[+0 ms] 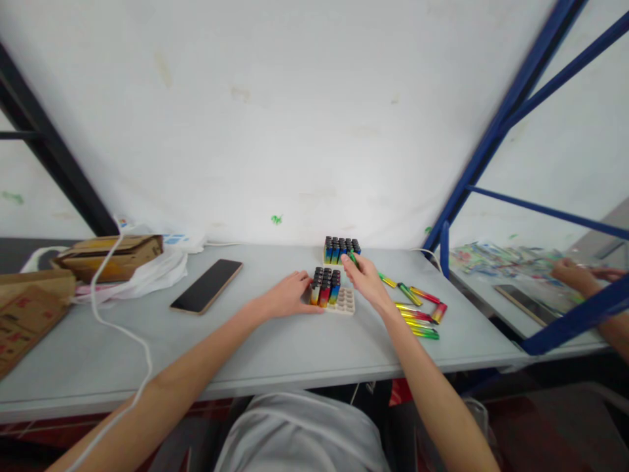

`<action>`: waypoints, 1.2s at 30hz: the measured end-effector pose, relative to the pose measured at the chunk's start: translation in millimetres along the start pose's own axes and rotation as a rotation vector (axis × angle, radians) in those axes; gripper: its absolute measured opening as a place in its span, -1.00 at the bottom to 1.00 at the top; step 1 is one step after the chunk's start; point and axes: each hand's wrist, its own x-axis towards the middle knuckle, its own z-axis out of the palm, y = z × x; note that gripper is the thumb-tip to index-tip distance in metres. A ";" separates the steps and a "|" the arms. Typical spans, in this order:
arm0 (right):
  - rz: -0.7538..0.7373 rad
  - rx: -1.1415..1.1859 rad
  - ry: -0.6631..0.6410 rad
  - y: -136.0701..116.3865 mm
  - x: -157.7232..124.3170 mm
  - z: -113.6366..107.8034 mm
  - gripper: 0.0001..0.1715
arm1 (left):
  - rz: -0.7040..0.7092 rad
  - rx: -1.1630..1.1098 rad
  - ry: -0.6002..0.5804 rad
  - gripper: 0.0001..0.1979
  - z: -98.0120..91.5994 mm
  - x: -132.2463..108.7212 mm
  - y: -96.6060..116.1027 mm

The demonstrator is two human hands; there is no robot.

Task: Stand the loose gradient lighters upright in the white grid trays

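In the head view, a white tray (346, 303) with round-cornered slots holds upright lighters (324, 288) with black tops and yellow, red and blue bodies. They fill its left part, while slots on the right side show bare. My left hand (289, 295) grips the tray's left end, thumb along the front edge and fingers bent beside the lighters. Above the tray's right half, my right hand (364, 278) is closed on a green lighter (354, 257), pinched between thumb and fingers. Loose lighters (417, 314) in yellow, green and red lie right of that hand.
Behind the tray stands a second block of upright lighters (336, 250) near the wall. A phone (207, 286) lies to the left, beyond it cardboard boxes (118, 254) and a white cable (98, 288). A blue metal frame (472, 177) rises at right; another person's hands (580, 275) are beyond it.
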 end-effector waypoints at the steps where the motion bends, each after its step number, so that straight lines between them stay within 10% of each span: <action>1: -0.017 -0.030 0.062 0.4 -0.4 2.9 -0.29 | 0.000 0.003 0.000 -0.33 0.0 -0.1 0.2; 36: -0.094 -0.100 0.178 -6.8 -4.8 2.0 -0.47 | 0.013 0.033 -0.007 -0.33 1.4 -0.2 -1.0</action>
